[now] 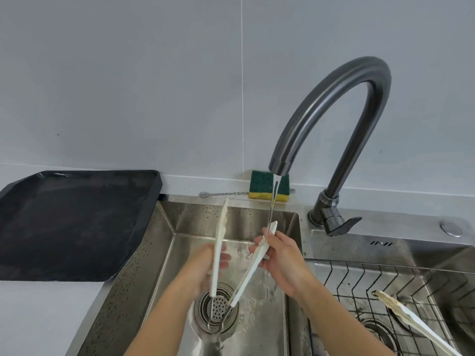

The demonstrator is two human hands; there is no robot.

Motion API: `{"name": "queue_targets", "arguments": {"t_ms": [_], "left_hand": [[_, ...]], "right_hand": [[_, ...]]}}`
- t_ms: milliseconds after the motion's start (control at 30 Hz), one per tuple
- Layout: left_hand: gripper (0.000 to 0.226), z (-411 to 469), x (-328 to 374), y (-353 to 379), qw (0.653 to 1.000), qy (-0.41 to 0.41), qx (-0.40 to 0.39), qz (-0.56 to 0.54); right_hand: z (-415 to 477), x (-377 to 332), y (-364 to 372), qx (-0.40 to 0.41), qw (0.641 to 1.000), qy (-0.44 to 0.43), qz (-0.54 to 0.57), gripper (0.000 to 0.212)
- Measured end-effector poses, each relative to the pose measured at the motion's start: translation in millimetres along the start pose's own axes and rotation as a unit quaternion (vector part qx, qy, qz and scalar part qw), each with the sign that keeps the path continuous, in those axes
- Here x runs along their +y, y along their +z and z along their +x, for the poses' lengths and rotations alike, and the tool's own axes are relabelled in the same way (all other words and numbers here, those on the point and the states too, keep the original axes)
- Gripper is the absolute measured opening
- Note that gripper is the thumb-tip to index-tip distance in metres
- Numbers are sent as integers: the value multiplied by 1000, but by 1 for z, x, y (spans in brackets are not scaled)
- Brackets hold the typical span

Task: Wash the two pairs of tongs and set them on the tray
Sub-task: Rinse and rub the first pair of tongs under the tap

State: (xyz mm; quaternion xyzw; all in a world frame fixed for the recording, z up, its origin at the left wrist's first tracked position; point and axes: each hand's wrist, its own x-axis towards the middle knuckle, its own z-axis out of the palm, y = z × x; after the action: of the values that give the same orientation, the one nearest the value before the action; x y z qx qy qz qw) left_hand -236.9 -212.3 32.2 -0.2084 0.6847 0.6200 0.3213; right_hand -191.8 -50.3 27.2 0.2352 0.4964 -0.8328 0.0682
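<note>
One pair of white tongs (218, 253) is spread wide over the left sink basin (272, 317), its metal hinge hanging above the drain. My left hand (205, 268) grips the left arm of the tongs. My right hand (280, 260) pinches the right arm near its tip, which sits under the running stream from the faucet (331, 104). A second pair of white tongs (408, 319), its tip stained, lies on the wire rack in the right basin. The black tray (72, 222) sits on the counter at the left and holds nothing.
A green and yellow sponge (264, 187) leans at the wall behind the sink, with a thin metal utensil (221, 194) lying beside it. The faucet lever (336, 224) points right. A wire rack (385, 278) spans the right basin.
</note>
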Motion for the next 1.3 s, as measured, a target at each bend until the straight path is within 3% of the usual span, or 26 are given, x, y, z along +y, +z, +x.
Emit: {"name": "queue_targets", "arguments": {"t_ms": [67,133,200,400,567,667,867,967,1000,1067,1133,1300], "left_hand": [[47,-1,-13,5,984,-70,-138,-83],[54,-6,-18,13,953,-81,-267,-118],[47,-11,-17,21,941,-68,-317,-94],[10,-16,-15,32,952,-50,-279,-117],[21,-16,-14,36,951,-22,-256,-171],[21,-17,-16,37,943,-35,-274,-186],[21,-22,-23,43,924,-71,-299,-229],[7,-22,-27,41,917,-81,-316,-229],[18,-21,-29,40,917,-81,-321,-224],[31,-22,-31,38,911,-82,-339,-220],[24,-22,-32,35,908,-80,-350,-218],[41,-20,-30,34,915,-60,-351,-189]], "right_hand": [[-1,0,0,15,1000,-3,-5,23],[-2,0,-1,8,1000,5,-7,28],[-2,2,-1,-1,1000,21,-14,31],[-2,0,1,-28,996,21,-77,26],[0,2,6,-59,992,4,-111,54],[-3,-1,8,-26,990,-6,-140,48],[-4,-6,11,67,988,-12,-138,16],[2,-6,10,94,986,7,-135,13],[4,-7,10,99,987,11,-129,16],[7,-7,8,106,987,8,-120,25],[7,-7,7,105,985,-9,-139,31],[2,-10,5,40,986,-19,-161,13]]}}
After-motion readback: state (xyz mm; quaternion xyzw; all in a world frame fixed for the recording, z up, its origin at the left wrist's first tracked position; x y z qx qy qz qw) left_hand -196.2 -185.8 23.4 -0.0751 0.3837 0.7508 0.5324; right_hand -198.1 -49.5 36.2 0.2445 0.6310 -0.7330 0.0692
